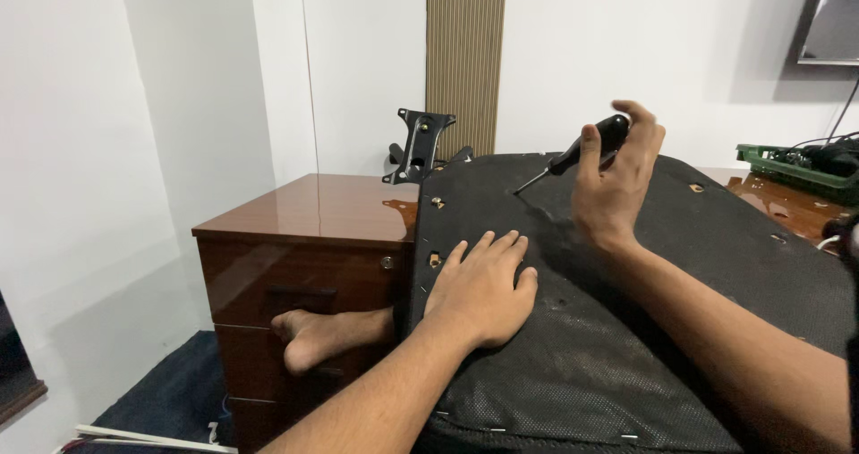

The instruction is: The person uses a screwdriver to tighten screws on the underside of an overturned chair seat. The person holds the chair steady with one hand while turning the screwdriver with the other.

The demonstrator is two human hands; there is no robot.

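Soft, even indoor light, sharp focus, mild glare on the glossy wooden cabinet (313,205) top.

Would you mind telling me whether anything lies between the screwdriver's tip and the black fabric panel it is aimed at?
Nothing visible does: the screwdriver in the right hand reaches the black panel unobstructed, and the left hand rests flat lower down.

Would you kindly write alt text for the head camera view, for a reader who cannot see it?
A person's right hand holds a black-handled screwdriver tip-down against the black fabric underside of a chair seat, while the left hand presses flat on it. A brown wooden drawer cabinet stands beside it, a bare foot against its front.
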